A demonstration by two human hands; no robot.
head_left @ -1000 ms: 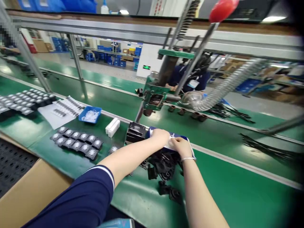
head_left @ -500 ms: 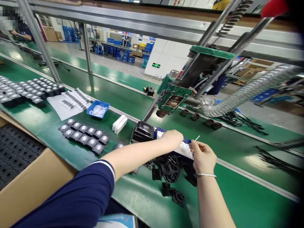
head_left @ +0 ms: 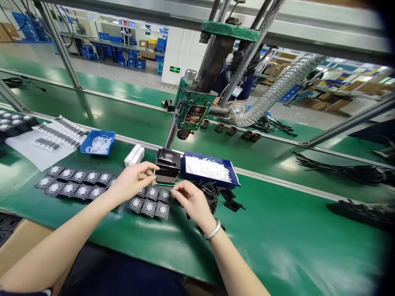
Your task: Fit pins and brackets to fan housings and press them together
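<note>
Two hands mid-frame over the green desk (head_left: pixel 277 230). The left hand (head_left: pixel 131 183) has its fingers (head_left: pixel 147 169) pinched tight on a thin white plastic stick (head_left: pixel 154 176), just left of centre. The right hand (head_left: pixel 193 203) curls over the black square swirl-faced parts (head_left: pixel 150 204); can't tell if it's gripping anything. A blue plastic bin (head_left: pixel 212 181) sits just behind.

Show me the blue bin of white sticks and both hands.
blue bin (head_left: pixel 183 167), head view, left wall.
left hand (head_left: pixel 131 183), head view, back of hand, pinching a white stick (head_left: pixel 154 176).
right hand (head_left: pixel 193 202), head view, back of hand.
</note>
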